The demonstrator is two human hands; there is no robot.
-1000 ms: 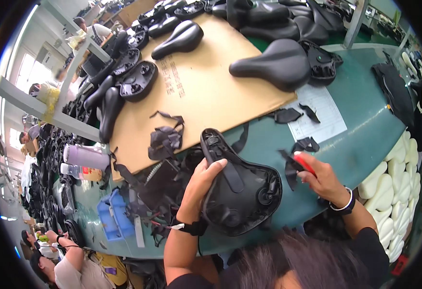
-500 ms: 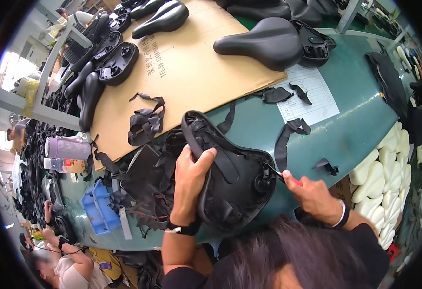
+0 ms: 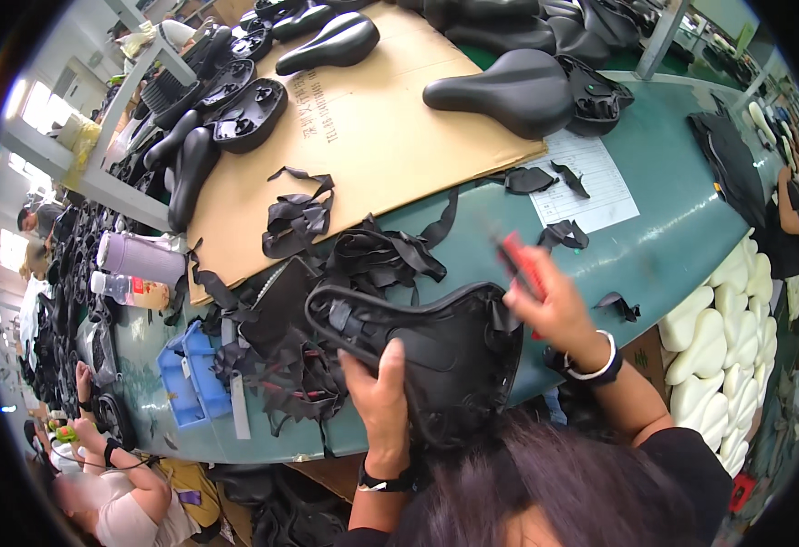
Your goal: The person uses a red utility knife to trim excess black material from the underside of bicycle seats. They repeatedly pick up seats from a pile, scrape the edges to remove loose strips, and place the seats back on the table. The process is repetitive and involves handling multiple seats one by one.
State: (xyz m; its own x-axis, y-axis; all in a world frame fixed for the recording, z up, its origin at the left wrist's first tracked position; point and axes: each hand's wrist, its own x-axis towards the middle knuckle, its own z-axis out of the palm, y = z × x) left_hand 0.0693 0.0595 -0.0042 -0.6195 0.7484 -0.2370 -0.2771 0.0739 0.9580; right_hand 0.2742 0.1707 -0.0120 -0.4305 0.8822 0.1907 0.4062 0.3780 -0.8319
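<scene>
Right hand (image 3: 559, 305) lifted off saddle's rear edge since half-second ago, now raised, clenched round red-handled tool (image 3: 520, 264), blurred; left hand (image 3: 383, 392) still grasping upturned black saddle (image 3: 422, 351) at green bench's (image 3: 664, 246) near edge; that trimming pass looks done, offcut strips (image 3: 390, 255) lying beside

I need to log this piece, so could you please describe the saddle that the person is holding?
The saddle is black and turned underside up, showing a moulded, plastic-looking shell with ribs and a rolled cover edge. It is tilted above the green table. The left hand grips its near side; the right hand, holding a red-handled tool, meets its right edge.
</scene>
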